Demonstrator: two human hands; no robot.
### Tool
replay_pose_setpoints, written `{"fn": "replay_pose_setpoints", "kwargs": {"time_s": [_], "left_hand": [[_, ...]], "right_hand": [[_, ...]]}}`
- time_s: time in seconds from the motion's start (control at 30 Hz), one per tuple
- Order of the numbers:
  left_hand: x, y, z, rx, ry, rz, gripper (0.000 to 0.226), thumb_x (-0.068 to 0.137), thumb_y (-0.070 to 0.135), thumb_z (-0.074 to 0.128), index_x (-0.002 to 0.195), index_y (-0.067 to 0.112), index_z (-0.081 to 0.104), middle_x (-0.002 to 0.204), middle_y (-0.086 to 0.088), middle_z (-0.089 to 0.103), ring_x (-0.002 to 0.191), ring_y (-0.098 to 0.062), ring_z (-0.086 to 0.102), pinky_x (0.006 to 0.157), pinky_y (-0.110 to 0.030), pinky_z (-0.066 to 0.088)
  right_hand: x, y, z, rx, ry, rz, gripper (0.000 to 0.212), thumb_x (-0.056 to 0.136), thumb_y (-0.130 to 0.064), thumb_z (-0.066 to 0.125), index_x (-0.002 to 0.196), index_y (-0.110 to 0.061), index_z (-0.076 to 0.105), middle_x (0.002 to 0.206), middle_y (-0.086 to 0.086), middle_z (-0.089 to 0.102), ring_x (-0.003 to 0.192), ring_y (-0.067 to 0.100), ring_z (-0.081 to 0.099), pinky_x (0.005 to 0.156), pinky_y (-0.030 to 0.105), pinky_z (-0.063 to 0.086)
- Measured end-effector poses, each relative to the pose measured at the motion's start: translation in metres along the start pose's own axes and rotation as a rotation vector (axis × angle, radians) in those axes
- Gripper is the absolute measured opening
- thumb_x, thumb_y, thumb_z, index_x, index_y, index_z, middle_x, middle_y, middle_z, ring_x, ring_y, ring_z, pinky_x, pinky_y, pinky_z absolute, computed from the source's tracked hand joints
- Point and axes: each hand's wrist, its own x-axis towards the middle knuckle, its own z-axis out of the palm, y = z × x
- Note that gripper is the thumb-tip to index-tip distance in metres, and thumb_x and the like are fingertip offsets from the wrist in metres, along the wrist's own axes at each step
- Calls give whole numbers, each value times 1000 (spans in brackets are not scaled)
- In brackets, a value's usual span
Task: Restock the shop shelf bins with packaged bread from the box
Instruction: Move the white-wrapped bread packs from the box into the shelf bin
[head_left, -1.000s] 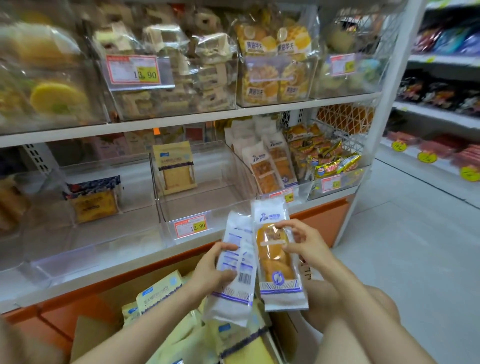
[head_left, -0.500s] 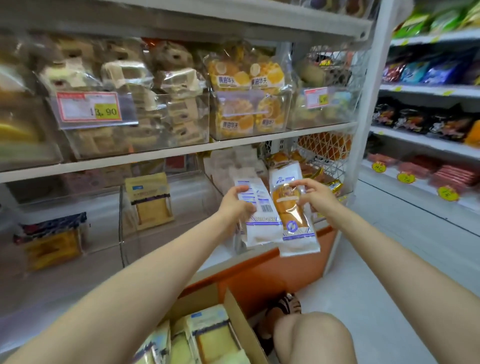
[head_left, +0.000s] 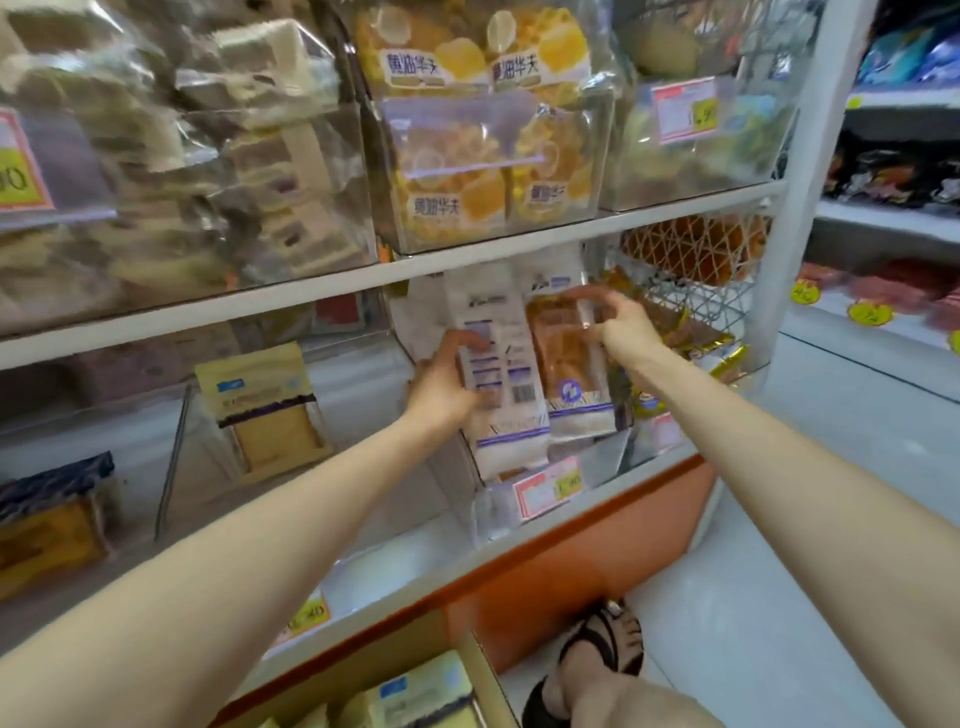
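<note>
Bread packet (head_left: 506, 415), label side out, grasped in fingers of left hand (head_left: 447, 387); second packet (head_left: 571, 358) pinched by right hand (head_left: 626, 327); both at clear bin (head_left: 493, 514) mouth. Likely step: placement; next, lower in and release.

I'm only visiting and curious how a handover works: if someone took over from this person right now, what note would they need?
The left hand has its grip round the side of the barcode packet.
The right hand pinches the top of the bread-side packet.
Both packets are upright, side by side, at the mouth of the clear bin on the lower shelf, and not yet let go.
Done: two packets are up at the bin.
Left: seat them, release, then probably fetch more from the cardboard box below, which holds yellow packets.
</note>
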Motion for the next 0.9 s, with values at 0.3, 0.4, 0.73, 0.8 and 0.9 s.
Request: {"fn": "replay_pose_setpoints", "kwargs": {"time_s": [0.3, 0.4, 0.73, 0.8, 0.9], "left_hand": [[-25, -17, 22, 540, 137, 121, 79, 67, 32, 76, 135, 37, 36, 154, -10, -6, 139, -32, 0, 113, -50, 10], [-23, -22, 22, 721, 100, 164, 92, 66, 45, 77, 142, 37, 25, 154, -10, -1, 141, -32, 2, 114, -49, 7], [-25, -6, 23, 775, 59, 109, 76, 72, 47, 73, 135, 29, 34, 154, -13, -5, 140, -37, 5, 113, -55, 9], [-26, -5, 19, 712, 59, 126, 63, 75, 42, 70, 130, 27, 42, 153, -8, 9, 137, -31, 18, 112, -50, 14], [-28, -5, 11, 699, 10, 139, 56, 78, 32, 67, 130, 24, 46, 142, -6, 29, 130, -26, 34, 109, -41, 18]], "right_hand": [[-27, 23, 16, -966, 56, -290, 47, 84, -4, 57, 128, -20, 54, 127, 16, 41, 115, 36, 45, 85, 43, 48], [-35, 31, 18, -1052, -144, -162, 54, 83, -15, 64, 133, -25, 47, 126, 13, 49, 110, 36, 54, 86, 41, 48], [-46, 31, 21, -686, -158, -78, 35, 87, -22, 63, 121, -21, 61, 118, 5, 66, 108, 23, 61, 92, 40, 50], [-54, 26, 31, -564, -221, -17, 41, 84, -25, 69, 121, -15, 56, 116, 4, 65, 103, 20, 61, 89, 37, 51], [-61, 32, 47, -780, -319, 49, 57, 77, -29, 76, 123, -13, 47, 119, 7, 62, 106, 25, 60, 85, 36, 49]]}}
